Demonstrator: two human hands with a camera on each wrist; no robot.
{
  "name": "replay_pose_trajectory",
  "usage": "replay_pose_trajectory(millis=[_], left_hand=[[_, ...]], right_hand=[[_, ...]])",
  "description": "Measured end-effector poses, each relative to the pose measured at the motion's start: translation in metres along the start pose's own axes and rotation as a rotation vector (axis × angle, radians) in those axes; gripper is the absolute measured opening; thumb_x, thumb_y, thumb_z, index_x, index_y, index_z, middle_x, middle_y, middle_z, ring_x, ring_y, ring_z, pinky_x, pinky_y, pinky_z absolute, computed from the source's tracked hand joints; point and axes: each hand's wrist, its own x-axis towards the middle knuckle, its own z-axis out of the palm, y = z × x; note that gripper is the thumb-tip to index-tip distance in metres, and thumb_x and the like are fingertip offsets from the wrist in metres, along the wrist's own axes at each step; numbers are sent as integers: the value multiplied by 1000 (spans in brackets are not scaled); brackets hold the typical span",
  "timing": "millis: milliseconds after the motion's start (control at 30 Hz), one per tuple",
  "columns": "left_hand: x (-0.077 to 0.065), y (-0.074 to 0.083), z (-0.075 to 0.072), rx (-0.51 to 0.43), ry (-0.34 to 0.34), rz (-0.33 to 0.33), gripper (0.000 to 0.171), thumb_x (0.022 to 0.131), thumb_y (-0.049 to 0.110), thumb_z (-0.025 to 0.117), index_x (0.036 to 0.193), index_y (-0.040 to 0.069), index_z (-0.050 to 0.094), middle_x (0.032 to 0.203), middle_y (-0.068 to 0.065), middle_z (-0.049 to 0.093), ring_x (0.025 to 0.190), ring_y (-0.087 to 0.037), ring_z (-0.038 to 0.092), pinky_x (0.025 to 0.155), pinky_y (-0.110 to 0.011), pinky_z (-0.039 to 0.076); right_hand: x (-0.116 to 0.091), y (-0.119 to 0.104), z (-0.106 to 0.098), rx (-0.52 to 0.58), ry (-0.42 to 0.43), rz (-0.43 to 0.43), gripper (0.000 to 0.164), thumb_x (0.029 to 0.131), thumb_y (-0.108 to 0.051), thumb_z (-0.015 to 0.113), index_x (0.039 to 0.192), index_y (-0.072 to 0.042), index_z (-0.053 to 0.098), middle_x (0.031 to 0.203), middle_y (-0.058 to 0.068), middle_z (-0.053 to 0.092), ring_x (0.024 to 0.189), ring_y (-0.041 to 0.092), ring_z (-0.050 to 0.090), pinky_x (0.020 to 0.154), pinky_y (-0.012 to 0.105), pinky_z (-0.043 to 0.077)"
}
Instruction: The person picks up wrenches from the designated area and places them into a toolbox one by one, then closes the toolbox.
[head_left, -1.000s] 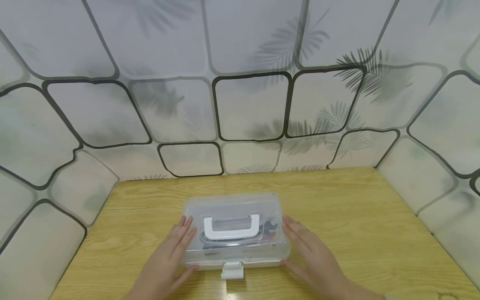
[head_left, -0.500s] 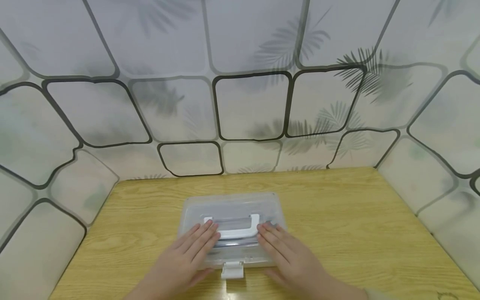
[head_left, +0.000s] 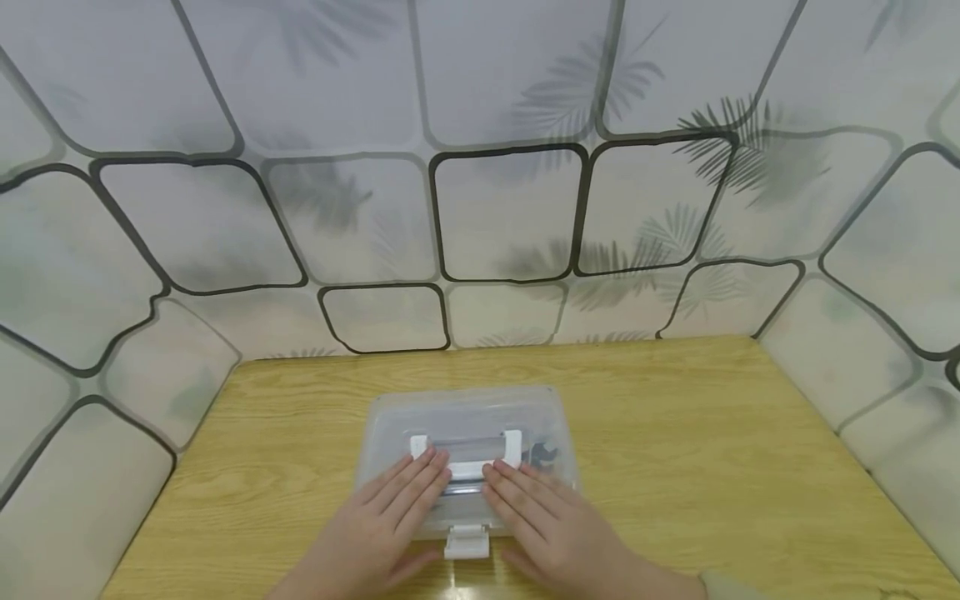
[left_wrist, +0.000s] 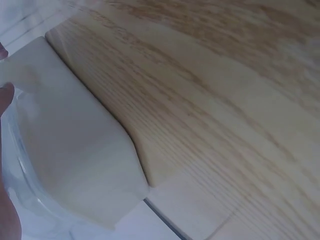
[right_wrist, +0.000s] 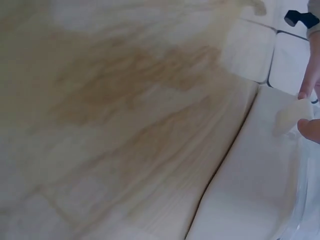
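A clear-lidded plastic toolbox (head_left: 465, 408) with a white carry handle (head_left: 468, 471) lies on the table. My left hand (head_left: 382, 517) rests on the left front of its lid, fingers straight and together, tips at the handle. My right hand (head_left: 555, 525) lies likewise on the right front, fingertips at the handle's front bar. Between the hands, a white latch (head_left: 467, 543) juts from the front edge. In the right wrist view my thumb (right_wrist: 311, 130) is close to the latch (right_wrist: 294, 116). A dark wrench-like shape (head_left: 543, 454) shows through the lid.
The toolbox stands on a wood-grain table (head_left: 697, 450). Behind and on both sides rises a pale wall covering (head_left: 502, 217) with dark outlined blocks and leaf prints.
Both hands have moved from the toolbox's sides inward onto the lid, over the handle's front. They are closer together now. The toolbox stays in place.
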Motion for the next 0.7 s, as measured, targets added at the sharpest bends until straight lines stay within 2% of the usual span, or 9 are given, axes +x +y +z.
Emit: replay_pose_trajectory(millis=[100,200,333,400,500,700], left_hand=[[0,1,2,-5,17,-1,75,110,57,41,150,-6,53,157,-21,55,157,-28,41,138,-35,16],[1,2,3,-6,31,-9,75,110,56,41,150,-6,54,157,-21,56,154,-28,48,138,-35,17],[1,6,6,-4,47,-29,83,105,63,49,148,-7,54,156,-22,56,160,-29,36,139,-37,17],[1,8,7,-4,52,-47,90,99,68,56,148,-7,55,156,-23,56,163,-28,29,139,-37,16],[1,11,9,16,61,-70,97,91,73,61,146,-7,56,154,-23,58,164,-28,26,139,-37,15],[1,13,12,31,83,-90,94,98,74,50,144,-8,58,151,-24,60,163,-31,27,139,-39,15]], right_hand=[[-1,0,2,-24,17,-18,57,114,-37,41,142,8,62,151,23,60,131,32,69,133,44,33],[-2,0,5,-46,40,-31,57,114,-36,40,143,9,60,151,25,59,137,34,64,131,46,36],[-1,-2,6,-59,64,-27,58,113,-36,40,143,10,60,151,26,58,148,36,53,132,46,35],[0,-3,6,-59,75,-22,59,113,-38,40,141,10,61,150,26,60,149,36,52,132,46,35],[2,-4,6,-68,89,-20,61,114,-41,40,140,10,63,147,26,63,146,36,56,131,46,36],[5,-4,5,-76,117,-18,63,113,-44,40,135,9,67,137,24,70,132,33,68,130,45,39]])
